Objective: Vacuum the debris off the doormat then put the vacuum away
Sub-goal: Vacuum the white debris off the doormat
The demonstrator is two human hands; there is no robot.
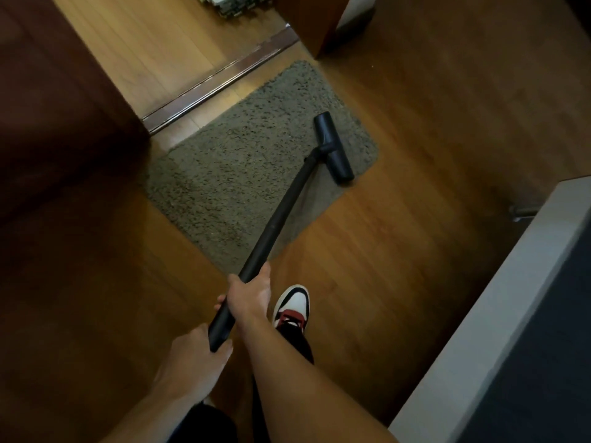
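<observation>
**Working the floor head across the doormat**

Nearest me, well short of the doormat [243, 161], my left hand [195, 350] is wrapped round the near end of the black wand [281, 215]. My right hand [252, 292], just ahead of it toward the mat, is clamped round the tube. My shoe [292, 310] stands on the wooden floor [399, 235] just beside that hand, near the mat's closest corner.

From my hands the wand runs up over the mat's near edge and across its right-hand part. At its far end the floor head [334, 147] rests on the pile near the mat's right end. Beyond the mat's far edge lies the door threshold [220, 81]. The vacuum's body is out of view.

I judge I am in the middle of the vacuuming step, with putting the machine away yet to come. The pile is speckled all over, so I cannot tell crumbs from fibre, and the safe course is to cover every part. I should hold the head flat so the whole mouth seals against the pile, steering with the right hand while the left steadies the end. Slow, overlapping passes from the mat's right end toward its left should serve best. A light mat on smooth wood may creep or ruck under suction, so I would pull more than push and pin the near edge with my shoe if it lifts.
</observation>
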